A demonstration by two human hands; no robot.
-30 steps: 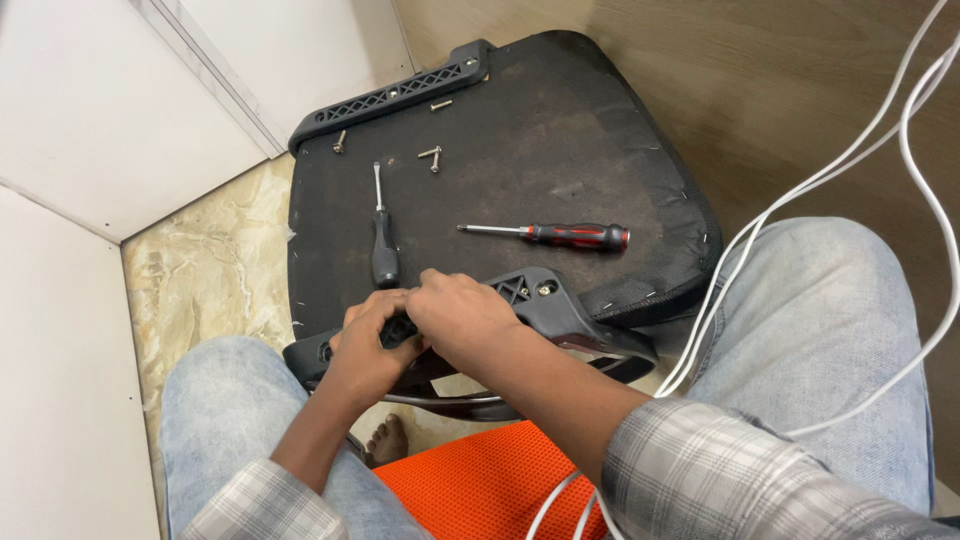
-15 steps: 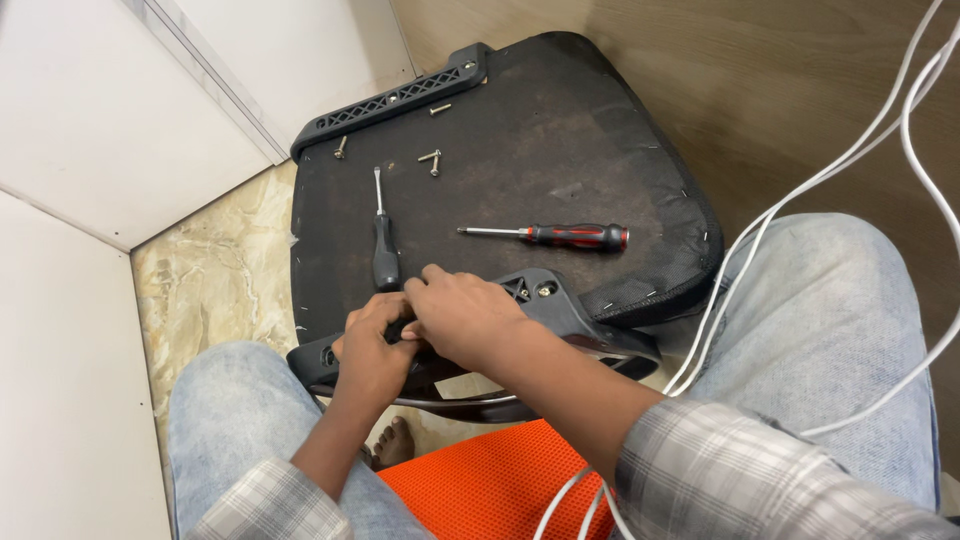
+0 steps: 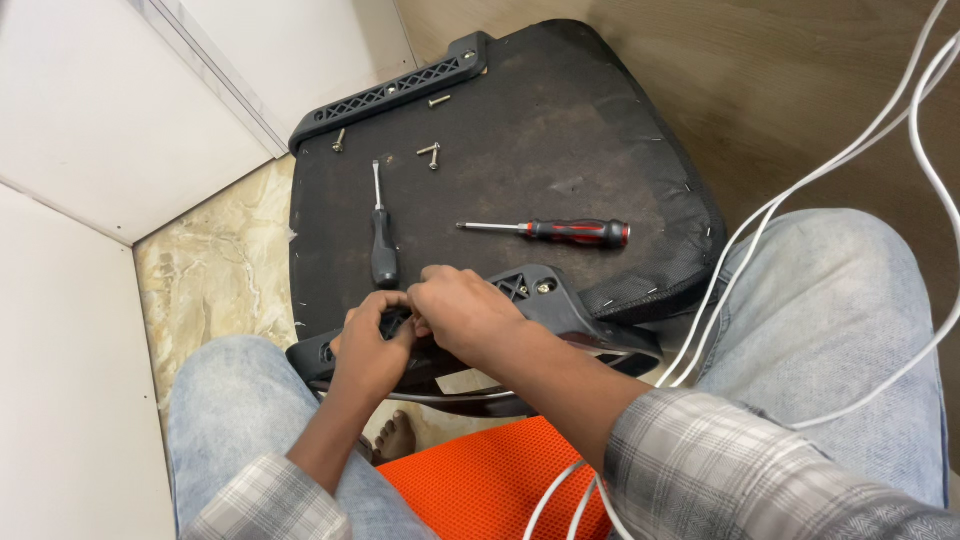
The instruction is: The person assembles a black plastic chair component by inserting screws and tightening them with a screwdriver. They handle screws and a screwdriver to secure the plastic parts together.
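Observation:
An upturned chair seat (image 3: pixel 560 130) with a black fabric underside lies in front of my knees. At its near edge is a black plastic bracket (image 3: pixel 545 295), and both hands meet on it. My left hand (image 3: pixel 368 350) curls around the bracket's left end. My right hand (image 3: pixel 465 315) presses its fingertips against the same spot, touching the left hand. What the fingers pinch is hidden. A red and black screwdriver (image 3: pixel 560 232) lies just beyond the right hand. A black-handled screwdriver (image 3: pixel 382 240) lies beyond the left hand.
Loose screws (image 3: pixel 430 152) lie near the seat's far edge, beside a black perforated plastic strip (image 3: pixel 390 90). White cables (image 3: pixel 830 170) run over my right knee. An orange mesh surface (image 3: pixel 480 470) sits under my legs. White panels (image 3: pixel 90 110) stand at the left.
Both hands stay on the bracket's left end with only small finger shifts. The view has drifted slightly; the screwdrivers and screws have not moved.

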